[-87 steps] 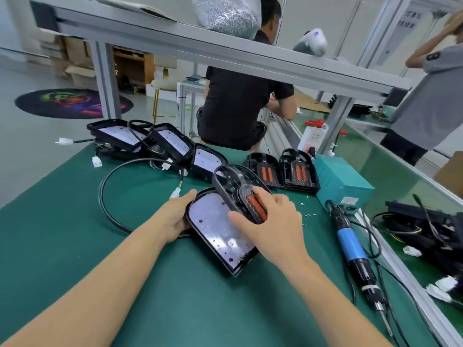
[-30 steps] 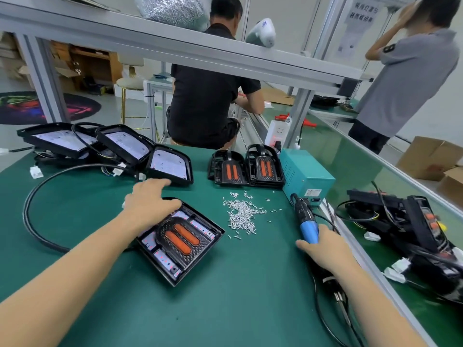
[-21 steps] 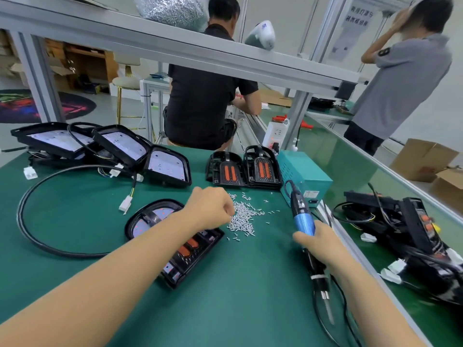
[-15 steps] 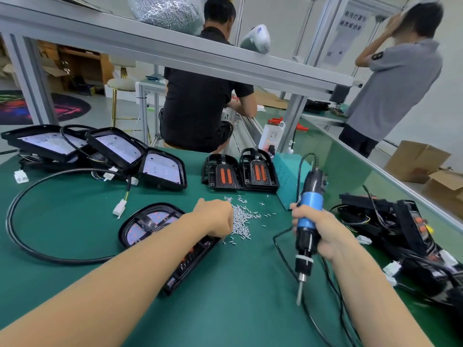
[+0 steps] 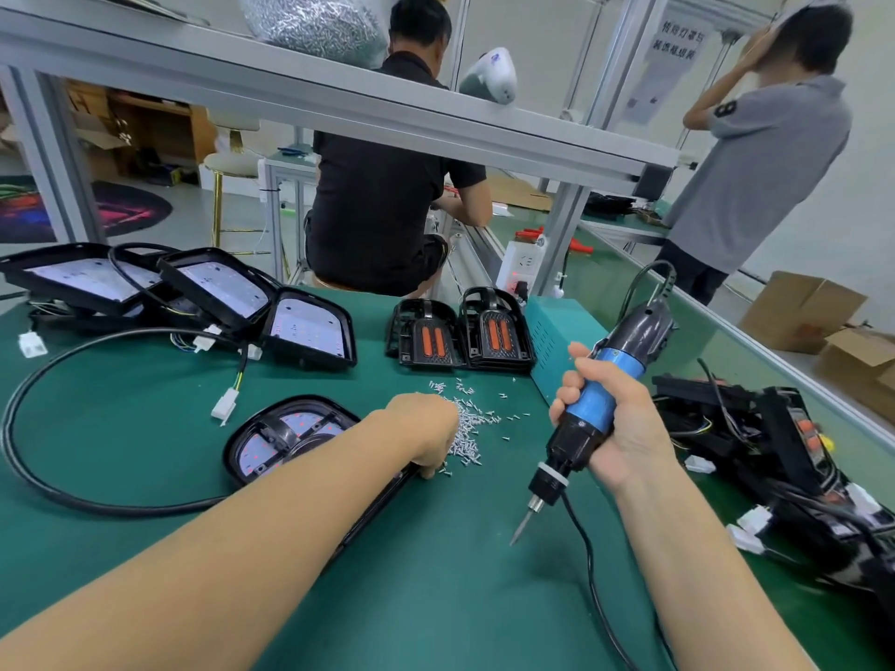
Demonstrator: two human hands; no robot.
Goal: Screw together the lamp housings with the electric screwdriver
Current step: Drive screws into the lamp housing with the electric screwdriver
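- Black cable looped on the green mat, far to the left of the left hand, running in under the left forearm.
- White connector on a wired lead, lying up and to the left of the left hand.
- Row of black lamp panels with pale LED boards, overlapping, beyond and to the left of the left hand.
- Lamp housing flat on the mat directly under the left forearm, rounded end pointing away, mostly covered by the arm.
- Left hand knuckles up at the near edge of the screw pile, fingers curled down onto the mat; whether a screw is pinched cannot be told.
- Loose silver screws heaped just right of the left hand, between both hands.
- Two black back covers with orange inserts, side by side beyond the screws.
- Teal power box just beyond the right hand.
- Right hand wrapped firmly round the electric screwdriver, thumb along the blue grip, bit tilted down and left, tip above the mat, apart from the housing.
- Tangle of black housings and wiring to the right of the right hand.
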